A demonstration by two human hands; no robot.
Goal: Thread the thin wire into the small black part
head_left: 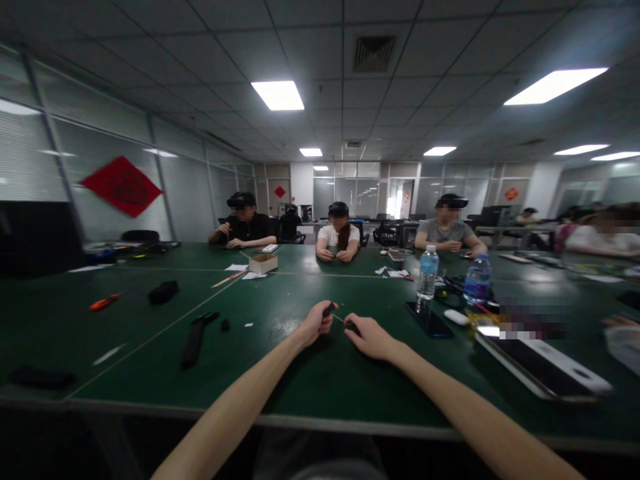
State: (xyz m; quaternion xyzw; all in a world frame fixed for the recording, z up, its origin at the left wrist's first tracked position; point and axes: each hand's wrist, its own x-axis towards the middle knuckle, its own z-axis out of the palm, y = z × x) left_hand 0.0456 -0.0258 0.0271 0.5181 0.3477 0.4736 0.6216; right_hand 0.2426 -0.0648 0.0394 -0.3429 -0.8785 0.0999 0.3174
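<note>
Both my hands are raised close together over a green work table (280, 360). My left hand (316, 323) pinches a small dark object (329, 309) between thumb and fingers. My right hand (369, 337) grips a dark piece (353, 327) at its fingertips. A thin pale strand (340, 319) seems to run between the two held pieces, though it is too small to identify. Nearest my left hand on the table lie a small black piece (225, 325) and a long black tool or strap (194, 340).
An orange-handled screwdriver (104, 301) and a black pouch (163, 292) lie to the left. To the right are water bottles (427, 275), a dark phone (429, 320), a white mouse (456, 317) and a large white-edged device (543, 365). Several co-workers (337, 233) sit across the table near a cardboard box (263, 263).
</note>
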